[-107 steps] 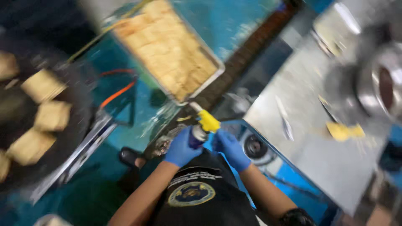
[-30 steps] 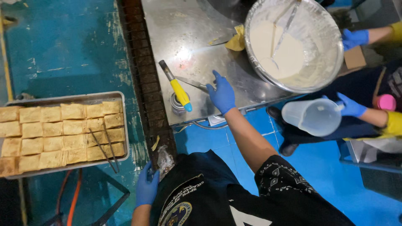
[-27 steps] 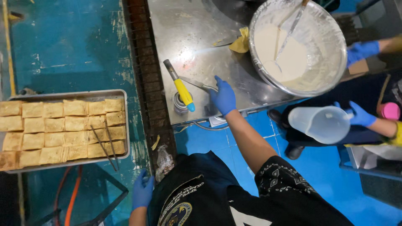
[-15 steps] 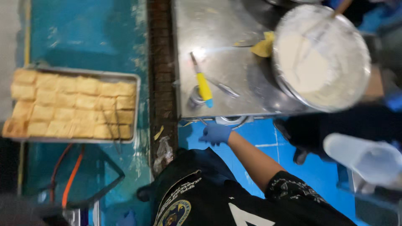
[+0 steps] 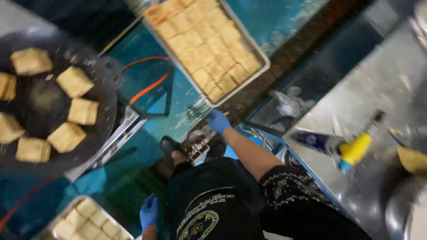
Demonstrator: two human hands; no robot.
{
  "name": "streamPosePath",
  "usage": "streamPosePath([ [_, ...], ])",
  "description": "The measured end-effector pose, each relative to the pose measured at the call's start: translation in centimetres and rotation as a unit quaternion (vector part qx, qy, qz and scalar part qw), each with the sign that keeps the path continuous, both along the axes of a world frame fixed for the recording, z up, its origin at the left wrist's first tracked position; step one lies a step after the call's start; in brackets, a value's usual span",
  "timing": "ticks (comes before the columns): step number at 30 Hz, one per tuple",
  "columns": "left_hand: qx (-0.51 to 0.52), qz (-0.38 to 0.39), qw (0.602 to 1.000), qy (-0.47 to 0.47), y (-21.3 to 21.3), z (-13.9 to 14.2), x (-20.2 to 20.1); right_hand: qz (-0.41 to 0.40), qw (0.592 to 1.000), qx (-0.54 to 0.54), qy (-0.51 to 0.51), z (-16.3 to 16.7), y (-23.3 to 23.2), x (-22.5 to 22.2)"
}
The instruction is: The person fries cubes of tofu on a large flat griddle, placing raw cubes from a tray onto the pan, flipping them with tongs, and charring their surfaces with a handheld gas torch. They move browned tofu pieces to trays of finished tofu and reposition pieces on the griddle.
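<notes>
We look down along our own body and see both hands in blue gloves. Our right hand (image 5: 218, 121) is stretched forward and down, just below the near edge of the metal tray (image 5: 262, 66) that is filled with pale yellow square pieces (image 5: 202, 38) in close rows. The fingers look loosely bent and we see nothing between them, but the picture is blurred, so we cannot tell if the hand touches the tray edge. Our left hand (image 5: 148, 211) hangs low beside our dark apron (image 5: 213, 200), fingers pointing down and relaxed, with nothing in it.

The tray lies tilted in the view on a blue-green painted surface (image 5: 187, 106), at the top middle. To the left there is a wide dark round pan (image 5: 104, 93) that holds several bigger golden squares (image 5: 74, 81), apart from each other. An orange hose (image 5: 151, 86) curves between the pan and the tray. At the bottom left we see the corner of a second tray (image 5: 82, 220) with similar squares, close to the left hand.

On the right there is a shiny steel surface (image 5: 382, 80). On it lies a tool with a yellow handle (image 5: 355, 150), well apart from both hands, and a yellow cloth (image 5: 411, 160) is just beside it at the frame edge.
</notes>
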State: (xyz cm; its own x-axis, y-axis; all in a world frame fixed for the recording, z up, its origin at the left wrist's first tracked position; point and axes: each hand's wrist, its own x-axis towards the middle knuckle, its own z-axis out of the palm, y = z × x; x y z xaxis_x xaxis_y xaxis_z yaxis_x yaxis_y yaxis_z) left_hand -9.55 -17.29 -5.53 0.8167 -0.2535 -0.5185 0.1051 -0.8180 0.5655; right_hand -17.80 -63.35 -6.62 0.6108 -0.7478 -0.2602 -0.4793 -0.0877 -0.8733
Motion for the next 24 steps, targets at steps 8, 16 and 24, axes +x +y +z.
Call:
streamPosePath([
  [8,0.119,0.183,0.975,0.047,7.1,0.9,-9.2,-0.259,0.923,-0.129,0.253,-2.6,-2.2,9.5],
  [16,0.096,0.26,0.96,0.051,6.9,-0.5,-11.6,-0.031,0.849,-0.105,0.516,-2.3,-1.2,13.2],
  [24,-0.004,0.27,0.962,0.032,3.5,-2.7,-8.5,0.283,0.745,-0.212,0.566,-1.6,-1.9,9.3],
])
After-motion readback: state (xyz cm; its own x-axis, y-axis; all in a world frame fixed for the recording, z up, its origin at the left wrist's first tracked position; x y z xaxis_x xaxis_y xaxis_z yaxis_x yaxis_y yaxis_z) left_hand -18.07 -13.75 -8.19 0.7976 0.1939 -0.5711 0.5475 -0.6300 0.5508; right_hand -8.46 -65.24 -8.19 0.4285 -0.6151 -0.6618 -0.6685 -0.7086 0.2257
